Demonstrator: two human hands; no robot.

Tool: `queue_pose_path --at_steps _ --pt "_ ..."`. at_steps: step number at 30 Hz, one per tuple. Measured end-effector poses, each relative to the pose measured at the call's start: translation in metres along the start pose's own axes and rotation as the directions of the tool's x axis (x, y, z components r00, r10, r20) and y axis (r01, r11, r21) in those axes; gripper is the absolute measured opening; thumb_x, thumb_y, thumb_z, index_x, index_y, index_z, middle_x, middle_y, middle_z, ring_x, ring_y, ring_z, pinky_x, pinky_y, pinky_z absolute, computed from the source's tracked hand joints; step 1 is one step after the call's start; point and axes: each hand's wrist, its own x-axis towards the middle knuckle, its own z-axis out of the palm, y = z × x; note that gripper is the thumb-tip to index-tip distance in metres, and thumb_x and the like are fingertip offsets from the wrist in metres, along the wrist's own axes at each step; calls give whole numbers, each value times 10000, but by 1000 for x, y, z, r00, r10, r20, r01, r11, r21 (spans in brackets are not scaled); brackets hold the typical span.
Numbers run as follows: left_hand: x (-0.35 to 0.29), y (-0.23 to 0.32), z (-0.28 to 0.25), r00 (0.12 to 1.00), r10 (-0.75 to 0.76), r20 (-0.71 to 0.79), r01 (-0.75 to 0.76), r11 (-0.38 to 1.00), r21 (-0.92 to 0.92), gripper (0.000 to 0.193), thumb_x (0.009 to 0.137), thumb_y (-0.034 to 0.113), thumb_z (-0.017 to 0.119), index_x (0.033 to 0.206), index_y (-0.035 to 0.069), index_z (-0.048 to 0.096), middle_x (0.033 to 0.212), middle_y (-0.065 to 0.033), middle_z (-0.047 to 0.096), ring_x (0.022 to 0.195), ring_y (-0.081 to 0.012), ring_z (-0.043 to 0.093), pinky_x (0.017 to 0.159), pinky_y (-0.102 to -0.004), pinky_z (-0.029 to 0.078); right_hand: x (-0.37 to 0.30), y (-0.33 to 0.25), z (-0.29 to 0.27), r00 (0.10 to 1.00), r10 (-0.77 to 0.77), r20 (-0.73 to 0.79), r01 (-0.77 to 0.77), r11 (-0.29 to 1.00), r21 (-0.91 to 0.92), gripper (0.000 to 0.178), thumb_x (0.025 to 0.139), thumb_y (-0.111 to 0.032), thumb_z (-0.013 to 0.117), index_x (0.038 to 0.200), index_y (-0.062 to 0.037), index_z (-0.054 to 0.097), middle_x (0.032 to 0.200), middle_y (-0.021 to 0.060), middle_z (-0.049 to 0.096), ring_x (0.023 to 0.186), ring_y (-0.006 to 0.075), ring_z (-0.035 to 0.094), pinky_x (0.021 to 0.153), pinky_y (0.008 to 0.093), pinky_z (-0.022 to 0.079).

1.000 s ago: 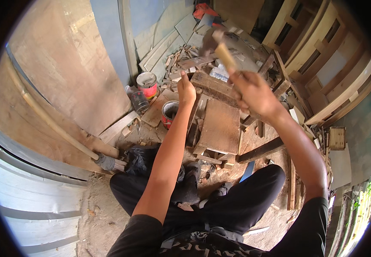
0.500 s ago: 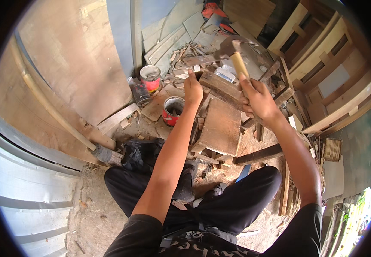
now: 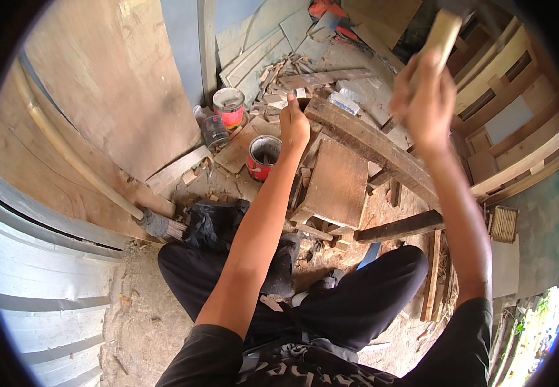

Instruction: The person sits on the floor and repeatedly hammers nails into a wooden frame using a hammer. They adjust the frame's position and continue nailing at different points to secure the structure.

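Observation:
My right hand (image 3: 426, 103) is raised at the upper right, wrapped around the pale wooden handle of a hammer (image 3: 445, 37). The hammer's dark head is blurred at the upper edge. My left hand (image 3: 294, 124) is closed, thumb up, at the far left end of a thick wooden beam (image 3: 382, 151). Something dark shows just beyond its fingers, but what they grip is hidden. The beam slants across behind a low wooden stool (image 3: 335, 184), and my right forearm passes over its near right end.
Left of the stool stand a red paint can (image 3: 263, 155), another red can (image 3: 229, 108) and a dark can (image 3: 214, 132). A brush with a long handle (image 3: 162, 226) leans at the left. Wood scraps (image 3: 276, 87) litter the back; wooden frames (image 3: 518, 109) stand at the right.
My right hand has swung the hammer up and to the right, away from the beam. My left hand has stayed almost in place at the beam's end.

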Motion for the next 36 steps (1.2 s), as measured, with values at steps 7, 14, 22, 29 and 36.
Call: queue_pose_path --at_steps 7,14,22,29,36 --pt "0 6 -2 998 -40 50 52 959 -277 729 1097 491 292 891 -94 677 755 -122 663 662 -236 523 700 -398 453 -33 26 -8 653 654 381 -579 756 -304 527 1054 -540 444 875 -49 509 643 -4 454 510 113 471 435 318 402" --pt "0 5 9 1000 -19 17 24 937 -349 742 1095 494 292 873 -93 688 711 -97 641 658 -232 497 713 -406 438 -46 22 -3 612 694 379 -553 718 -422 452 1072 -503 413 949 -77 501 667 -16 417 487 86 370 399 260 341" --pt "-17 23 6 991 -137 2 135 978 -158 690 1085 527 329 687 -18 477 664 -62 485 658 -208 408 661 -411 376 -1 -7 -16 991 93 93 -109 976 189 435 1078 -469 423 1016 -60 557 711 -19 522 451 51 435 367 235 360" --pt "-7 9 5 1000 -7 -29 -1 962 -274 748 1086 533 304 799 -67 646 708 -75 587 682 -213 468 710 -398 418 -36 18 -19 606 708 364 -523 699 -488 482 1070 -508 418 975 -43 502 693 -17 489 512 75 461 408 268 406" --pt "-2 12 2 999 -45 -29 40 985 -165 767 1083 544 314 764 -77 630 658 -80 564 644 -204 444 666 -392 403 -36 59 -9 859 413 302 -302 886 -353 517 1066 -555 378 854 -93 473 642 -29 427 464 67 398 393 265 390"
